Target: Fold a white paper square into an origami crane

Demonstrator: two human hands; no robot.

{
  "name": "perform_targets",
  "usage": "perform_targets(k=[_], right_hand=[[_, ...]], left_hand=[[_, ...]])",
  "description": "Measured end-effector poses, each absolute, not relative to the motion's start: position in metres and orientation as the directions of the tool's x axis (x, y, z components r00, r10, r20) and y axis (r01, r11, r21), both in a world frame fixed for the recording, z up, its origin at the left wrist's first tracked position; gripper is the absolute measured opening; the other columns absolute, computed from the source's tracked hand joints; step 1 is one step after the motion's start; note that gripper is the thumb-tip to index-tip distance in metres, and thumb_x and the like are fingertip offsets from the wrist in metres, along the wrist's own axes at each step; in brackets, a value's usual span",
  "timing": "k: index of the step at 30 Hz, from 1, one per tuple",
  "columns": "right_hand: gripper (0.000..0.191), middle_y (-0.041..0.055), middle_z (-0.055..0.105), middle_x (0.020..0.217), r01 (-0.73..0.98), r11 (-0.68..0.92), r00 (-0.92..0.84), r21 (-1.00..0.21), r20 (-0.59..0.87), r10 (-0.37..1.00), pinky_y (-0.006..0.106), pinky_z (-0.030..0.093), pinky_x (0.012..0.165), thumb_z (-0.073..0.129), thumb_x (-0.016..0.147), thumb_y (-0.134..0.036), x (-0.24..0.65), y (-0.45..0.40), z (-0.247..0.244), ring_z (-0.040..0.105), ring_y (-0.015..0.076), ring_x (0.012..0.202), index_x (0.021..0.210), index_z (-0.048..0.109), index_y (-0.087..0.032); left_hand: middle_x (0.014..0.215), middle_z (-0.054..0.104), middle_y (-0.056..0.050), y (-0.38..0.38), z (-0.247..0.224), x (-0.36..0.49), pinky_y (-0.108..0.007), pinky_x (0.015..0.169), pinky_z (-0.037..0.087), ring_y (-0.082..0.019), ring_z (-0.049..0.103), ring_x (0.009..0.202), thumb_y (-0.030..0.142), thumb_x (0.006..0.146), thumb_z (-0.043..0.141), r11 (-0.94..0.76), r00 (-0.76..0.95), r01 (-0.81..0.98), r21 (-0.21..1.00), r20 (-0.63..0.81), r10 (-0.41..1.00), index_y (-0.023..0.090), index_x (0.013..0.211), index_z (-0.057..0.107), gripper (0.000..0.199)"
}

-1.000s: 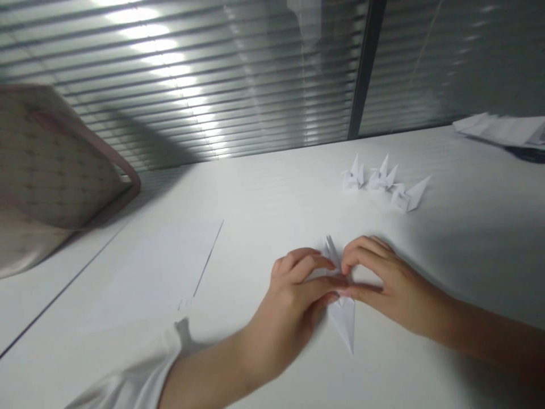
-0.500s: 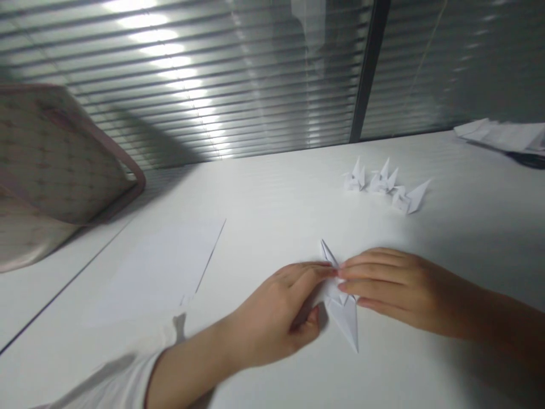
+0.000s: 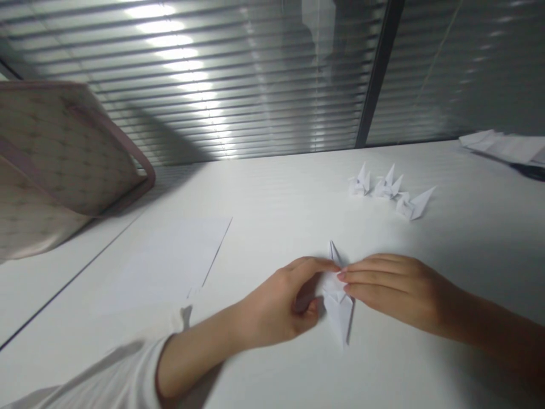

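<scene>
A white folded paper (image 3: 339,309), an origami piece with a narrow point at each end, lies on the table between my hands. My left hand (image 3: 283,304) arches over its left side, holding it down near the upper fold with the fingertips. The left thumb is bent, close to the paper's left edge. From the right, my right hand (image 3: 392,289) rests with straight fingers laid flat together, their tips touching the paper's upper right part. The fingers hide some of the middle folds. Farther back stand three small folded paper cranes (image 3: 411,205) in a loose row.
A flat white sheet (image 3: 170,258) lies left of my hands on the white table (image 3: 272,193). A patterned bag (image 3: 55,165) stands at the far left. Papers (image 3: 504,146) with a dark object beneath rest at the right back. Blinds (image 3: 255,85) line the rear.
The folded paper has turned slightly, its lower point swinging left. My left hand's fingers arch more, widening the gap to the thumb. The whole view has shifted a little.
</scene>
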State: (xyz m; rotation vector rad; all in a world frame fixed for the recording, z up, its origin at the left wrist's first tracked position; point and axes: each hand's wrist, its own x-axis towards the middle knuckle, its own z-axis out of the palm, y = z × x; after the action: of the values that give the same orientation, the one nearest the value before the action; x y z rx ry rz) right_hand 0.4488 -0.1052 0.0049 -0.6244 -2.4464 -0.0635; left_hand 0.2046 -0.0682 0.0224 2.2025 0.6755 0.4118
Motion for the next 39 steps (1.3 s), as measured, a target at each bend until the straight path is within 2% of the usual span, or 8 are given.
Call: perform_targets(k=[5,9,18,23,26,30,35,39], right_hand=[[0.017,0.0079,0.075,0.103,0.515,0.83,-0.572,-0.214,0.635,0.519,0.03,0.055,0.092,0.054,0.091,-0.009,0.446,-0.106,0.002,0.069,0.0167,0.099,0.103,0.064,-0.016],[0.016,0.0019,0.076,0.095,0.484,0.711,-0.341,-0.51,0.639,0.69,0.024,0.057,0.084,0.059,0.089,-0.013,0.433,-0.117,0.006,0.071,0.0147,0.09,0.1,0.063,-0.024],[0.041,0.0037,0.062,0.104,0.324,0.597,-0.287,-0.734,0.525,0.801,0.022,0.055,0.077,0.067,0.086,-0.024,0.426,-0.125,0.008,0.066,0.0136,0.088,0.124,0.052,-0.03],[0.015,0.0039,0.068,0.092,0.374,0.843,-0.56,-0.386,0.631,0.537,0.025,0.052,0.076,0.058,0.089,-0.011,0.439,-0.115,0.001,0.063,0.014,0.086,0.099,0.063,-0.021],[0.017,0.0047,0.069,0.086,0.505,0.841,-0.608,-0.193,0.613,0.505,0.03,0.051,0.073,0.053,0.091,-0.008,0.445,-0.112,0.0,0.062,0.0169,0.081,0.1,0.063,-0.018],[0.022,0.0057,0.068,0.08,0.548,0.835,-0.685,-0.047,0.548,0.481,0.032,0.05,0.069,0.045,0.095,-0.01,0.443,-0.112,0.004,0.061,0.0184,0.075,0.094,0.065,-0.017],[0.026,0.0053,0.066,0.075,0.5,0.861,-0.733,-0.099,0.481,0.481,0.032,0.047,0.06,0.043,0.096,-0.009,0.437,-0.113,0.005,0.058,0.0175,0.067,0.086,0.065,-0.016],[0.014,0.0028,0.065,0.082,0.485,0.783,-0.621,-0.39,0.477,0.622,0.028,0.049,0.069,0.051,0.094,-0.014,0.439,-0.11,-0.003,0.06,0.0148,0.076,0.09,0.063,-0.019]], left_hand=[[0.128,0.059,-0.01,-0.067,0.019,0.208,-0.039,0.101,0.044,-0.023,0.055,0.117,0.007,0.079,0.064,-0.563,0.761,0.179,0.807,0.249,0.599,0.02,0.122,0.056,0.046],[0.103,0.068,-0.008,-0.072,0.025,0.215,-0.035,0.094,0.046,-0.022,0.061,0.105,0.016,0.088,0.063,-0.489,0.651,0.05,0.871,0.343,0.677,0.018,0.097,0.068,0.01],[0.069,0.056,0.007,-0.072,0.031,0.219,-0.02,0.051,0.048,-0.009,0.054,0.056,0.032,0.078,0.077,0.294,0.811,-0.041,0.955,-0.14,0.568,0.023,0.117,0.044,0.052],[0.088,0.065,-0.002,-0.065,0.03,0.213,-0.03,0.076,0.051,-0.017,0.062,0.085,0.02,0.08,0.073,-0.29,0.738,0.18,0.94,0.066,0.671,0.02,0.101,0.056,0.027],[0.105,0.064,-0.009,-0.066,0.031,0.211,-0.036,0.089,0.047,-0.021,0.059,0.1,0.017,0.088,0.062,-0.744,0.693,0.278,0.608,0.409,0.593,0.017,0.097,0.062,0.009],[0.095,0.069,-0.009,-0.073,0.024,0.211,-0.037,0.084,0.05,-0.022,0.062,0.091,0.032,0.092,0.059,-0.912,0.836,0.246,0.327,0.404,0.371,0.014,0.101,0.063,0.02],[0.103,0.07,-0.011,-0.079,0.017,0.213,-0.036,0.099,0.046,-0.021,0.065,0.102,0.017,0.097,0.049,-0.954,0.897,0.26,0.147,0.328,0.295,0.012,0.1,0.064,0.016],[0.113,0.068,-0.011,-0.077,0.016,0.213,-0.038,0.11,0.039,-0.02,0.064,0.108,0.02,0.098,0.047,-0.94,0.903,0.275,0.204,0.28,0.325,0.013,0.097,0.064,0.018]])
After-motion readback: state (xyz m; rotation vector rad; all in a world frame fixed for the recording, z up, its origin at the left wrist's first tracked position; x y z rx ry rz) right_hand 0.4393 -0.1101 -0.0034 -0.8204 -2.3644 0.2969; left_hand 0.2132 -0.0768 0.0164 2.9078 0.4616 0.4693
